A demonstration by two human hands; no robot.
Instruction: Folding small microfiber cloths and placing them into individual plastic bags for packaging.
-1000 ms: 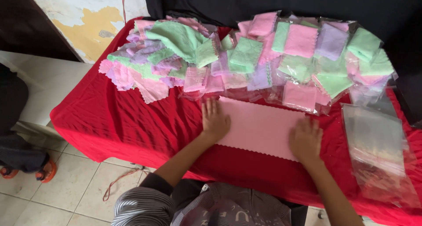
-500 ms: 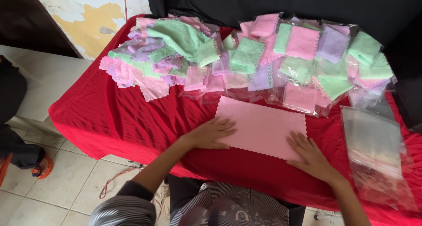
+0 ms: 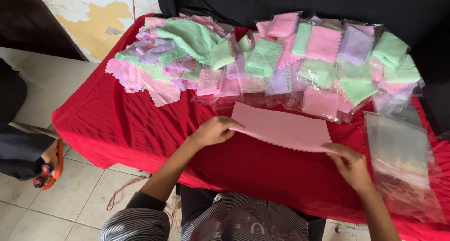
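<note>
Head view, looking down. Worktop (image 3: 117,128) is draped in red cloth. A pink cloth (image 3: 281,126) with a scalloped edge sits at the near middle of it, lifted along its near edge. Left hand (image 3: 214,131) is closed in a pinch on the cloth's near left corner, thumb on top. Right hand (image 3: 351,166) grips the near right corner, fingers curled under the edge. The far edge of the cloth appears to rest on the worktop; the cloth is still one flat layer, so any fold is judged just begun, not yet made.

Progress, judged from the layout: a loose heap of cloths (image 3: 173,58) in green, pink and lilac lies at the far left, unbagged. To its right, a spread of bagged cloths (image 3: 328,58), each folded square inside a clear sleeve. Many are done, many are left.

Containers: a stack of clear plastic bags (image 3: 398,152) lies at the right edge, just beside the right hand. They look flat and mostly empty; contents at the lower end cannot be told.

Another person's foot in an orange sandal (image 3: 47,166) shows on the tiled floor (image 3: 70,203), far left.
</note>
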